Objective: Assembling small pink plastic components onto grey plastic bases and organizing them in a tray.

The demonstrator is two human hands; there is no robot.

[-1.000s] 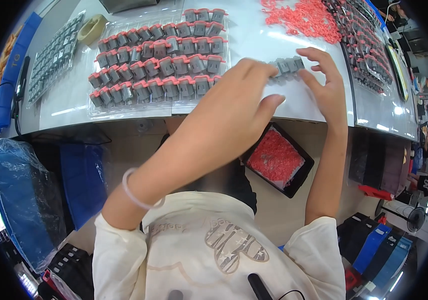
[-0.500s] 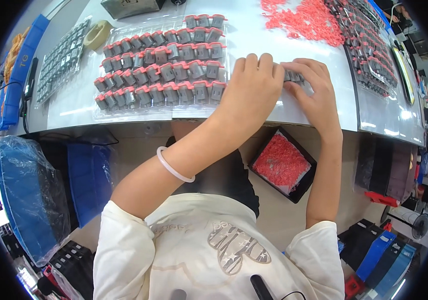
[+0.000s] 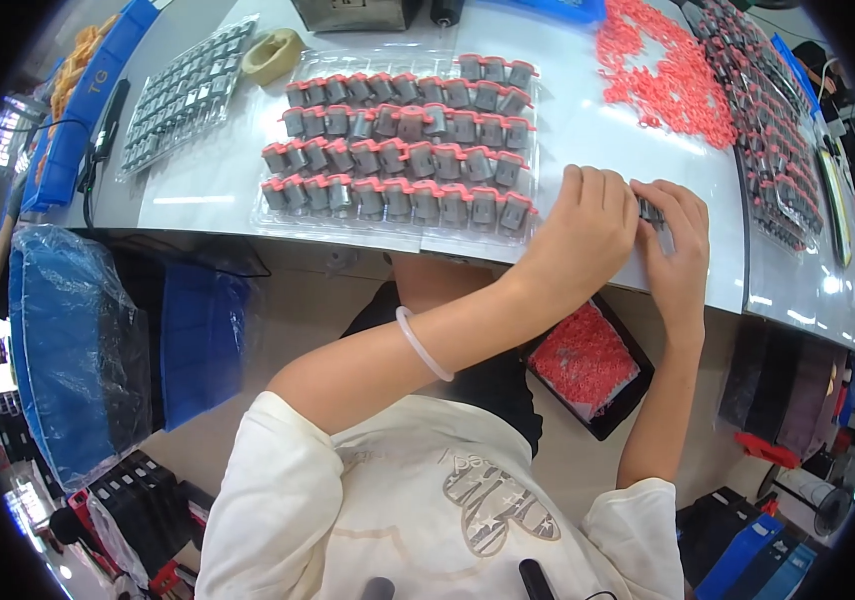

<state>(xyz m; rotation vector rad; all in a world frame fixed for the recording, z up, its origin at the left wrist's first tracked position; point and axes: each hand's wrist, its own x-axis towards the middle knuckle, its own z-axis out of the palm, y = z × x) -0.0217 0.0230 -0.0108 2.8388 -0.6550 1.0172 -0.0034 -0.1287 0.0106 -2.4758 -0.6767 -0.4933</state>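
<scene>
Above the table's front edge my two hands meet. My right hand (image 3: 683, 235) pinches a small grey block-shaped part (image 3: 651, 212) between thumb and fingers. Close against it, my left hand (image 3: 588, 230) has its fingers bent and pressed together; whatever lies in its fingertips is hidden. To the left of both hands, a clear plastic tray (image 3: 388, 232) carries rows of grey parts capped with red pieces (image 3: 428, 203). Beyond my right hand, many small loose red pieces (image 3: 648, 75) are spread on the white tabletop.
Right of the red pieces lie trays of grey and red parts (image 3: 773, 130). At left sit a tray of grey parts (image 3: 193, 95), a tape roll (image 3: 273, 55) and a blue bin (image 3: 73, 115). Below the table edge, a black box (image 3: 603, 425) holds red pieces.
The whole view has shifted, so the table appears lower and further right. Both hands stay together, and less of the grey part shows between them.
</scene>
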